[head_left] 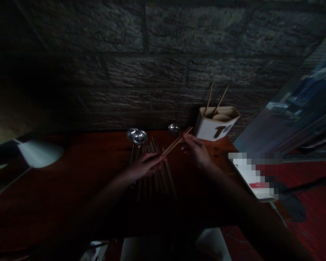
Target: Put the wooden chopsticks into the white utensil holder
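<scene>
My left hand (145,165) and my right hand (196,149) both grip a pair of wooden chopsticks (176,142), held slanted above a dark wooden table (70,181). The left hand pinches the lower end, the right hand the upper end. Under the left hand lies a pile of several more chopsticks (159,174). Shiny metal spoons (137,137) rest with their bowls at the pile's far end, and another spoon bowl (174,128) lies beyond the held pair. A white holder (216,125) with two chopsticks standing in it sits at the table's far right.
A dark stone-block wall (152,54) rises right behind the table. A white lamp-like shape (39,152) is at the left. A blurred paper (254,174) lies at the table's right edge, over red floor. The scene is very dim.
</scene>
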`<state>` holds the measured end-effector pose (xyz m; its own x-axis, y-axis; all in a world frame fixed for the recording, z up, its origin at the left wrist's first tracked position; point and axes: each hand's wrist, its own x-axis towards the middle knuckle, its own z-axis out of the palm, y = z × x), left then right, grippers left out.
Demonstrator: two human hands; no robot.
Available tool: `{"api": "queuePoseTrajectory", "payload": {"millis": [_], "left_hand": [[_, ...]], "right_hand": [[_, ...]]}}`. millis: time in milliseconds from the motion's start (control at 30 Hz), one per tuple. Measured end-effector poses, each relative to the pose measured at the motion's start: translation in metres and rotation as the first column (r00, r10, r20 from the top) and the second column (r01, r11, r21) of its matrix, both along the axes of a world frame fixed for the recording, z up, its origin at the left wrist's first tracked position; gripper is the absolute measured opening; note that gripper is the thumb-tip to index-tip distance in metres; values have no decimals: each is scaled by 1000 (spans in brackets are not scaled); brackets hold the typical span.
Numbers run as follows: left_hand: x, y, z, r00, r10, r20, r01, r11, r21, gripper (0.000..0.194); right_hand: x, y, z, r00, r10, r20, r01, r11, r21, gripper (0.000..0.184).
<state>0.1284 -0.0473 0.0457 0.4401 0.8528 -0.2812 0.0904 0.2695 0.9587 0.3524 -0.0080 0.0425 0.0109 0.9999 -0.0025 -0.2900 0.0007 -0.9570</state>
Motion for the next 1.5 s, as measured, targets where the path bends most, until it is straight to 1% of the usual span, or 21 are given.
{"api": "queuePoseTrajectory", "payload": {"millis": [133,233,367,467,533,633,700,800,833,867,933,1033,1100,1167,1233,1300,1367,1433,1500], "left_hand": [[1,-3,0,998,-56,6,56,998,-28,34],[1,-3,0,998,-68,-10,67,997,-43,35],[0,-2,0,995,-74,-62,71,997,-38,36],[0,-2,-1,994,-89,-57,87,996,-35,37],[0,-3,-3,995,-79,-55,77,997,-31,38],[0,-2,-7,998,-26,-52,25,999,-25,37],[0,-1,-8,999,1,-42,-2,1000,-14,35],[1,-1,-9,1000,1,-10,0,1000,19,36],[2,-1,-9,1000,-10,5,10,1000,30,37],[2,-1,-9,1000,-21,19,20,999,42,37],[4,-2,-7,998,-49,24,47,996,74,37],[4,-2,-6,994,-111,-15,112,987,115,37],[4,-3,-5,989,-145,-28,148,981,126,34],[4,-3,-6,988,-148,-31,151,978,144,33],[4,-3,-8,991,-129,-38,133,974,181,34],[6,-4,-11,994,-96,-45,104,968,228,36],[7,-4,-14,997,-61,-54,74,960,270,36],[8,-5,-16,998,-23,-61,40,954,296,37],[9,-4,-17,998,24,-64,-4,952,305,37]], "right_hand": [[-2,-1,-1,998,-54,21,54,999,-4,42],[-2,-1,2,996,-85,-4,85,996,6,38],[-1,-1,4,996,-59,-62,59,998,-9,35],[0,2,2,992,-59,-107,56,998,-29,36],[1,3,1,991,-80,-109,76,996,-43,38],[1,2,2,991,-91,-97,86,995,-48,37],[-2,-1,1,999,-9,-44,8,1000,-27,34],[-8,-7,-1,979,182,91,-182,983,-13,31],[-9,-9,-1,969,214,122,-214,977,-7,31],[-10,-9,-1,967,215,139,-218,976,3,31],[-9,-9,1,979,144,144,-150,988,32,31],[-4,-6,6,994,-13,110,5,998,70,33],[-2,-5,8,995,-48,84,41,995,91,33],[-3,-7,8,997,2,81,-10,995,104,30],[-6,-10,5,988,107,108,-118,988,99,27],[-9,-13,2,963,221,152,-234,969,76,29],[-11,-14,-1,939,288,187,-302,952,51,28],[-11,-15,-2,936,291,199,-305,951,45,24],[-10,-14,0,946,254,201,-268,962,46,21]]}}
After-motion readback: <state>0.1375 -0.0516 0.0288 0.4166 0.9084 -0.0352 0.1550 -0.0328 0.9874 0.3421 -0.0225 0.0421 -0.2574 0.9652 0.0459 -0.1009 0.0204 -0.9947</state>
